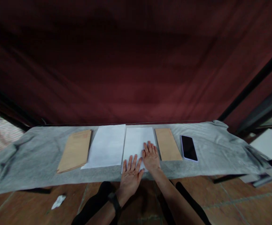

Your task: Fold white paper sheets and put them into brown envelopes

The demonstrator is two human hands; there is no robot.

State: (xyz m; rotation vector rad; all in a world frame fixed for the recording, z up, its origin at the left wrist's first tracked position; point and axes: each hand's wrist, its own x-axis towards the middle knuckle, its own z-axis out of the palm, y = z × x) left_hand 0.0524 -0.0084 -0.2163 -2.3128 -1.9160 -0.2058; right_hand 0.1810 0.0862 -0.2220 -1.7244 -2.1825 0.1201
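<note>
A white sheet of paper (138, 137) lies flat near the middle of the cloth-covered table. My left hand (130, 176) rests on its near edge, fingers spread. Flat on the sheet's right side is my right hand (151, 157), its fingers stretched out and slightly apart. Just left of this sheet lies more white paper (107, 145), its left part close against a stack of brown envelopes (76, 150). To the right of my right hand is a single brown envelope (168, 143).
A phone (189, 148) with a dark screen lies at the right on the grey cloth (211, 150). Behind the table hangs a dark red curtain-like surface (136, 78). A crumpled white scrap (58, 202) is on the tiled floor. White pieces of furniture (269, 143) stand at the far right.
</note>
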